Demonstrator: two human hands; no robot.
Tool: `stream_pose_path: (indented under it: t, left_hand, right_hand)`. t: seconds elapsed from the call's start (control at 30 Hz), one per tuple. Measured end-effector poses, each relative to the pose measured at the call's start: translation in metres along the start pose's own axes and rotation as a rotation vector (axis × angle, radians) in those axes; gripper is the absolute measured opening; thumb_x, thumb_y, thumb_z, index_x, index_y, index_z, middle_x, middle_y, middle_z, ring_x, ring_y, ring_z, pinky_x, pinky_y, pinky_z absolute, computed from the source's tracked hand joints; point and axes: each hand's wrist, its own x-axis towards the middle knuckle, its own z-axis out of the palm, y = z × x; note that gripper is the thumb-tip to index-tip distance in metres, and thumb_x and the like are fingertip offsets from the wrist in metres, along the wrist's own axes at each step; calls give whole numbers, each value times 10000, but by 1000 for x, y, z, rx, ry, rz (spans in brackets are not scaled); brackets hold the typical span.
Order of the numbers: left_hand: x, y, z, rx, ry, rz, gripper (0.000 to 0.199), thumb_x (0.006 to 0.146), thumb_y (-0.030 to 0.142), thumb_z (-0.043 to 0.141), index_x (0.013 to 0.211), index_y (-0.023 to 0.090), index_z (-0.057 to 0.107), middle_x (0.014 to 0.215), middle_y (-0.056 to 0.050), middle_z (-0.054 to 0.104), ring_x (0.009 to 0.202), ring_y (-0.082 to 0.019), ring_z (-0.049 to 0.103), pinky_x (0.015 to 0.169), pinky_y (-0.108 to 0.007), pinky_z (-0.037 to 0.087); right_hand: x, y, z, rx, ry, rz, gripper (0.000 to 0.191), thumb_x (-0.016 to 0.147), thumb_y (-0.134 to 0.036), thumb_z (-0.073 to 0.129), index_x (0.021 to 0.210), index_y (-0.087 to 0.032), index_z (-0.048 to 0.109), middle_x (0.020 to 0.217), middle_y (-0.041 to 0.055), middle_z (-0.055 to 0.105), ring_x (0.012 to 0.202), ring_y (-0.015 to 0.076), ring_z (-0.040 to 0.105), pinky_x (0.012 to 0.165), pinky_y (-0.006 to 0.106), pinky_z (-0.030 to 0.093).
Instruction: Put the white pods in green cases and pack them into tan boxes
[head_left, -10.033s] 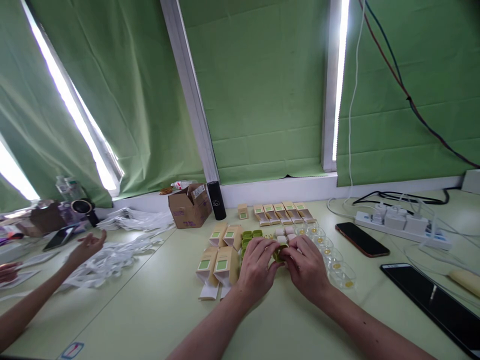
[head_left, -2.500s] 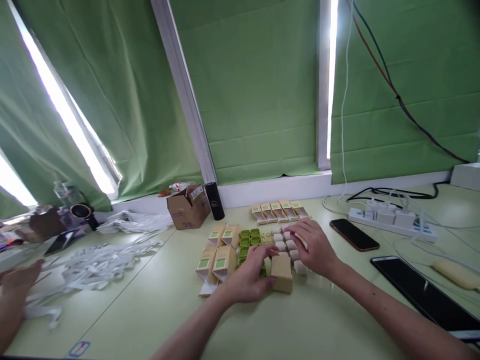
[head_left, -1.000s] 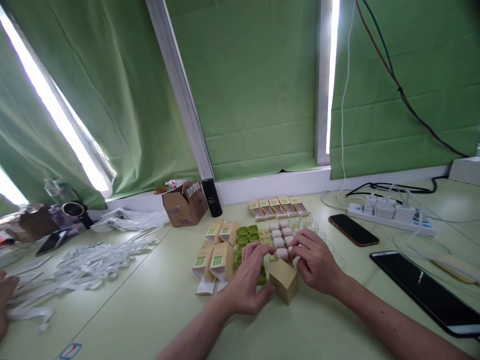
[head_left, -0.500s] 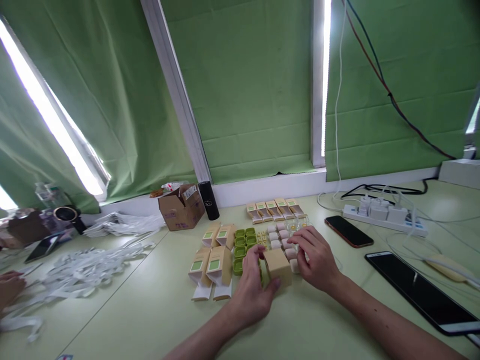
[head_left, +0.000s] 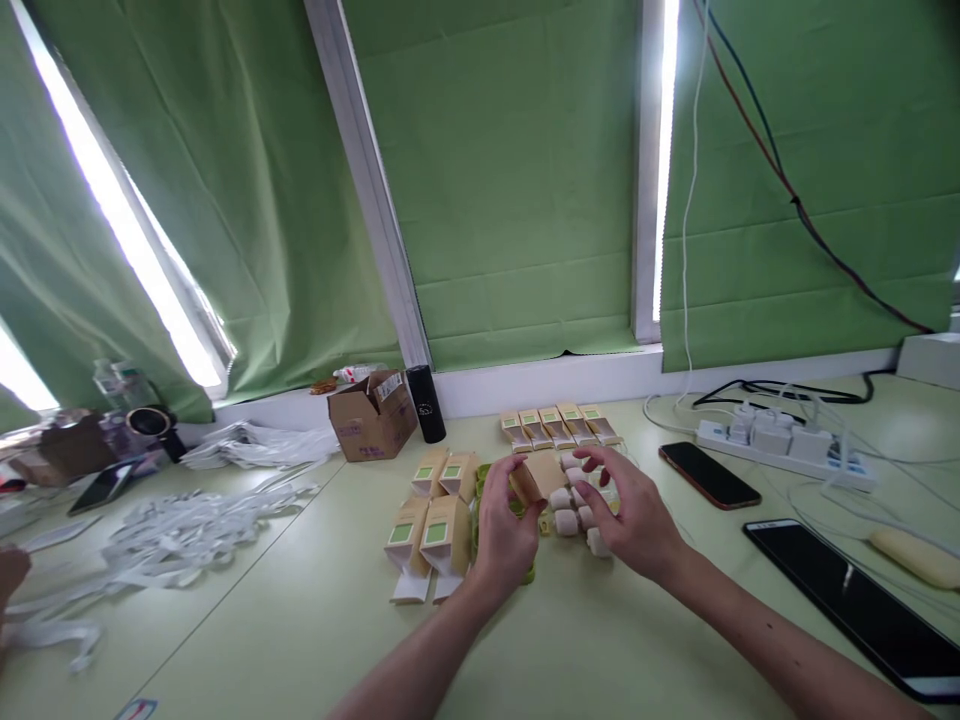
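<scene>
My left hand [head_left: 507, 520] is closed round a small tan cardboard box [head_left: 541, 474], held tilted above the table. Just right of it hovers my right hand [head_left: 634, 505], its fingers curved and apart with nothing seen between them. Beneath and between the hands sit rows of small whitish-pink rounded pieces [head_left: 566, 522]. Green square trays [head_left: 527, 577] are partly hidden behind my left hand. To its left stand several tan boxes with green labels [head_left: 435, 535], their white flaps folded out. A further row of such boxes [head_left: 559, 428] lies behind.
A brown carton [head_left: 371, 418] and a black cylinder [head_left: 426, 403] stand at the back. White strips [head_left: 180, 535] lie at left, near another person's hand [head_left: 11, 575]. At right are a phone [head_left: 709, 475], a tablet-like device [head_left: 855, 600] and a power strip [head_left: 784, 443] with cables.
My left hand has raised and tilted the box, uncovering more of the whitish-pink pieces. My right hand's fingers have spread a little. The view has shifted slightly left.
</scene>
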Motion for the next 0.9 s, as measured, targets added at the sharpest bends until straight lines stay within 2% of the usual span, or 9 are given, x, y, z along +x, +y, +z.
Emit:
stream_pose_path:
  t: [0.13, 0.2, 0.33, 0.5, 0.63, 0.77, 0.9]
  left_hand:
    - [-11, -2, -7, 270, -25, 261, 571, 877, 65, 565, 1405, 270, 502, 1365, -125, 593, 1339, -320, 554, 1124, -557, 498]
    - [-14, -2, -9, 352, -60, 329, 567, 903, 58, 523, 1429, 267, 485, 1367, -136, 595, 1338, -323, 554, 1124, -557, 498]
    - [-16, 0, -12, 475, -105, 429, 498, 963, 73, 450, 1423, 254, 509, 1334, -147, 619, 1301, -317, 583, 1093, -532, 531]
    - [-13, 6, -13, 549, -57, 617, 478, 995, 69, 462, 1447, 217, 502, 1276, -151, 647, 1237, -291, 619, 1019, -466, 589]
    - [-11, 10, -14, 606, 15, 765, 432, 991, 41, 504, 1409, 147, 536, 1234, -154, 670, 1220, -277, 626, 973, -426, 614]
    - [-11, 10, -14, 661, 10, 814, 378, 989, 55, 551, 1359, 121, 584, 1215, -162, 678, 1219, -275, 626, 913, -381, 626]
    - [-12, 8, -11, 683, -16, 777, 373, 993, 65, 556, 1359, 128, 582, 1211, -160, 685, 1199, -267, 643, 860, -353, 632]
  right_hand:
    - [3, -9, 12, 15, -111, 9, 430, 967, -212, 546, 1392, -244, 489, 1225, 122, 707, 996, 268, 719, 814, 423, 626]
    - [1, -12, 19, 18, -129, -10, 455, 962, -196, 529, 1410, -234, 460, 1261, 141, 693, 1028, 277, 723, 845, 440, 629]
    - [-11, -15, 28, 8, -154, -38, 505, 940, -169, 516, 1431, -211, 404, 1197, 153, 702, 973, 284, 733, 807, 431, 632]
    - [-23, -16, 30, 27, -152, -30, 529, 946, -169, 510, 1443, -194, 331, 1101, 135, 702, 898, 274, 744, 765, 415, 628]
    - [-27, -14, 31, 64, -139, -9, 545, 958, -164, 504, 1459, -196, 291, 1176, 154, 680, 1012, 289, 741, 861, 445, 625]
    - [-29, -12, 32, 90, -144, 7, 544, 962, -178, 504, 1457, -202, 282, 1271, 184, 646, 1080, 298, 728, 909, 467, 618]
    - [-31, -8, 36, 102, -177, 40, 546, 934, -174, 518, 1424, -197, 278, 1177, 159, 673, 999, 291, 735, 855, 466, 626]
